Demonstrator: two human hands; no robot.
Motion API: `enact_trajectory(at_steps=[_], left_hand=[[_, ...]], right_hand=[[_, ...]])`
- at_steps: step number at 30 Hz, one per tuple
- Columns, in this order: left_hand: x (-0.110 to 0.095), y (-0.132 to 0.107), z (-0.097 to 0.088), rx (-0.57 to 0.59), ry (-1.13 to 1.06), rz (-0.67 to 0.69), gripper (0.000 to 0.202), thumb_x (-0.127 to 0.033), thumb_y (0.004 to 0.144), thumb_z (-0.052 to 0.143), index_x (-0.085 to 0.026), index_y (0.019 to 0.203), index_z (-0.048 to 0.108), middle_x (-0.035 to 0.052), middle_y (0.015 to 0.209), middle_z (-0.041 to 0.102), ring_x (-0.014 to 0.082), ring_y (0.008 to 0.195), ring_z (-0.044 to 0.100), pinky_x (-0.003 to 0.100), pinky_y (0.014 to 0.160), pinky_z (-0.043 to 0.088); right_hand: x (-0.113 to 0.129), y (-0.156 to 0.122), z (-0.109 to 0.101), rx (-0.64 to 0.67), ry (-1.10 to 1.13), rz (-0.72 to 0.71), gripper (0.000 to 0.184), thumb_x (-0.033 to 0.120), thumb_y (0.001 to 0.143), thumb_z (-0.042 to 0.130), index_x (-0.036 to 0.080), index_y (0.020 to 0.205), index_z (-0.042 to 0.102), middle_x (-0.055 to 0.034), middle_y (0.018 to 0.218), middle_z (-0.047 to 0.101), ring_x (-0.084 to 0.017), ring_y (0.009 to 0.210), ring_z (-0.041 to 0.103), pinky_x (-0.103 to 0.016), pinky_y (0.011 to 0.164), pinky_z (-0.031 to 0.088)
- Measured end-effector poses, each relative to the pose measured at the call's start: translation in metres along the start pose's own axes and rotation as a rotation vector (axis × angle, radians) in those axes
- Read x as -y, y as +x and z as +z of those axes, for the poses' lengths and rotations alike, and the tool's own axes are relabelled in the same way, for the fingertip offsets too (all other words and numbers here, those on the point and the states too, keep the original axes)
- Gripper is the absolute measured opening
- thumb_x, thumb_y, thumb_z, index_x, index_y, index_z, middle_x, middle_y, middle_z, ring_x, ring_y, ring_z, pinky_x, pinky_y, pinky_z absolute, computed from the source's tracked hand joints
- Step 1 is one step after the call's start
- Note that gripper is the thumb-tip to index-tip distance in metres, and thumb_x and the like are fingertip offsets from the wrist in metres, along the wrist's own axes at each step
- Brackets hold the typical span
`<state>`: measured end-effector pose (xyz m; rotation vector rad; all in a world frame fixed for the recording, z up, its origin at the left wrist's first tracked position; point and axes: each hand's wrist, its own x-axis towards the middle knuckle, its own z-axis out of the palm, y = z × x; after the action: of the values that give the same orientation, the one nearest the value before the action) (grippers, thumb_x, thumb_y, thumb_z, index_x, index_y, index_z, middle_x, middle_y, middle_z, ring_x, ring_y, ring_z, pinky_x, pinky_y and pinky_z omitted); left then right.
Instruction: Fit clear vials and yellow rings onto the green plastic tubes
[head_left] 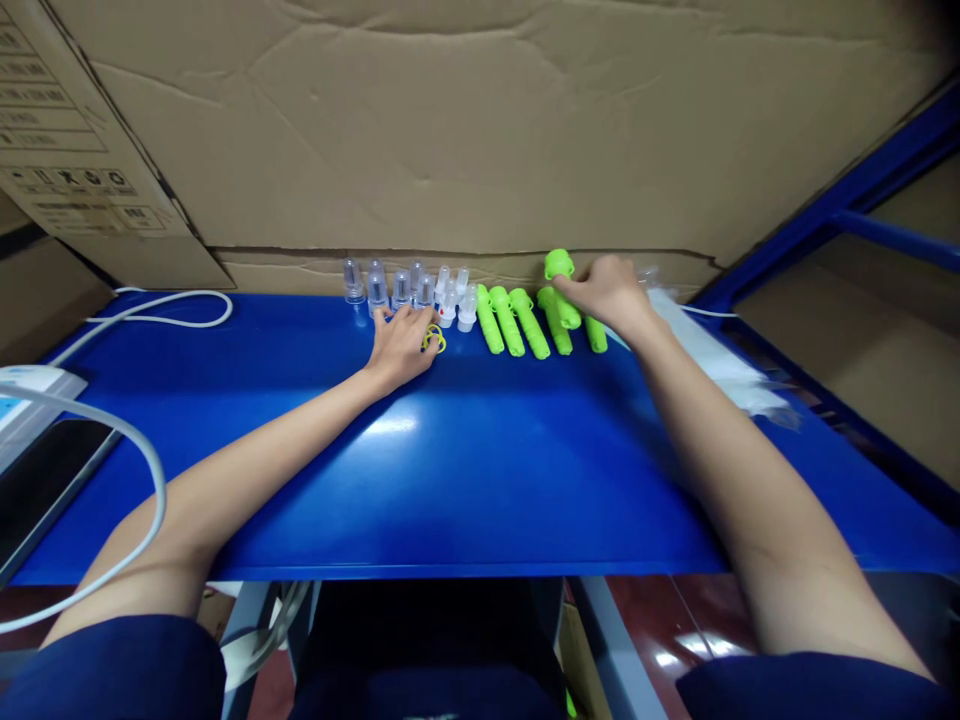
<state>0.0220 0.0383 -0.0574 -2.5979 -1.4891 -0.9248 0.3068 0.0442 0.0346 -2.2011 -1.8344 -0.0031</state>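
Note:
My left hand (pixel 405 345) lies palm down on the blue table with its fingers apart. Its fingertips are by the clear plastic bottles with domed tops (pixel 376 286), and its thumb is at some thin yellow rings (pixel 435 338), partly hidden under the hand. My right hand (pixel 606 290) is closed on a bright green flashlight-shaped tube (pixel 559 266), raised above the others with its wide end up. Several similar green tubes (pixel 507 322) lie side by side below and left of it. Small whitish translucent capped pieces (pixel 466 310) stand between the bottles and the tubes.
Cardboard (pixel 450 140) walls the back of the blue table (pixel 480 460). Clear plastic bags (pixel 712 350) lie at the right, beside a blue metal frame (pixel 892 235). At the left are a white cable (pixel 154 460) and a dark flat device (pixel 49 480).

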Motion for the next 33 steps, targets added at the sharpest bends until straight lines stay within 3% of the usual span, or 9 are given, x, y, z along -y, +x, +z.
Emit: enact_trajectory(at_steps=[3,8,11,15,17,21,25,29,33], left_hand=[[0.001,0.0,-0.001,-0.005,-0.02,-0.003,0.019,-0.024,0.095,0.052,-0.022,0.108,0.066,0.0089,0.113,0.074,0.0286,0.112,0.061,0.051,0.106,0.03],[-0.001,0.002,-0.004,-0.06,-0.161,-0.032,0.016,-0.026,0.097,0.058,-0.025,0.104,0.072,0.0051,0.111,0.076,0.026,0.11,0.064,0.051,0.108,0.029],[0.0,0.004,-0.005,-0.193,-0.347,-0.036,0.012,-0.026,0.094,0.064,-0.024,0.099,0.075,0.0044,0.108,0.077,0.0238,0.108,0.065,0.046,0.106,0.035],[0.009,0.01,0.001,-0.366,-0.661,-0.033,0.013,-0.029,0.092,0.068,-0.021,0.099,0.075,0.0052,0.103,0.076,0.0167,0.093,0.067,0.031,0.086,0.05],[0.014,0.013,0.008,-0.36,-0.82,-0.075,0.016,-0.03,0.091,0.068,-0.019,0.101,0.074,0.0057,0.101,0.076,0.0144,0.087,0.068,0.027,0.081,0.053],[0.022,0.015,0.018,-0.293,-1.008,-0.136,0.018,-0.026,0.089,0.069,-0.016,0.102,0.073,0.0078,0.103,0.078,0.0145,0.089,0.072,0.027,0.083,0.057],[0.023,0.013,0.019,-0.254,-1.011,-0.116,0.02,-0.026,0.088,0.067,-0.015,0.103,0.075,0.0087,0.103,0.079,0.0154,0.087,0.073,0.029,0.083,0.058],[0.021,0.012,0.018,-0.218,-0.974,-0.079,0.025,-0.03,0.087,0.068,-0.013,0.103,0.077,0.0107,0.107,0.079,0.0188,0.093,0.075,0.031,0.086,0.059],[0.015,0.01,0.014,-0.239,-0.956,-0.08,0.033,-0.04,0.092,0.063,-0.014,0.109,0.075,0.0114,0.113,0.078,0.0204,0.1,0.074,0.034,0.093,0.058]], right_hand=[[0.009,-0.005,0.0,0.05,-0.016,0.025,0.041,0.052,0.091,0.055,0.017,0.073,0.067,-0.0177,0.07,0.068,-0.033,0.08,0.069,-0.038,0.066,0.047],[0.021,-0.014,-0.003,0.115,-0.004,-0.205,0.044,0.046,0.091,0.054,0.021,0.055,0.051,-0.0068,0.051,0.052,-0.02,0.058,0.054,-0.032,0.057,0.035],[0.028,-0.021,-0.007,0.226,0.031,-0.374,0.04,0.044,0.089,0.057,0.02,0.057,0.053,-0.0032,0.052,0.051,-0.016,0.056,0.049,-0.029,0.056,0.032],[0.036,-0.031,-0.009,0.452,0.202,-0.549,0.034,0.048,0.088,0.057,0.017,0.074,0.063,-0.0016,0.061,0.059,-0.011,0.054,0.045,-0.026,0.052,0.03],[0.038,-0.035,-0.007,0.528,0.29,-0.589,0.038,0.054,0.088,0.057,0.017,0.083,0.063,-0.0008,0.063,0.061,-0.01,0.05,0.041,-0.025,0.049,0.026],[0.04,-0.037,0.002,0.543,0.438,-0.626,0.047,0.063,0.083,0.062,0.017,0.089,0.058,-0.0012,0.067,0.065,-0.008,0.05,0.04,-0.024,0.049,0.026],[0.044,-0.037,0.014,0.55,0.537,-0.662,0.046,0.062,0.082,0.065,0.017,0.089,0.057,-0.0016,0.069,0.065,-0.01,0.056,0.047,-0.024,0.053,0.032],[0.047,-0.039,0.023,0.534,0.52,-0.696,0.045,0.061,0.084,0.064,0.016,0.086,0.057,0.0014,0.061,0.058,-0.01,0.054,0.043,-0.024,0.053,0.03],[0.048,-0.04,0.029,0.516,0.524,-0.667,0.043,0.055,0.086,0.064,0.016,0.101,0.055,0.0041,0.06,0.054,-0.011,0.053,0.042,-0.025,0.052,0.03]])
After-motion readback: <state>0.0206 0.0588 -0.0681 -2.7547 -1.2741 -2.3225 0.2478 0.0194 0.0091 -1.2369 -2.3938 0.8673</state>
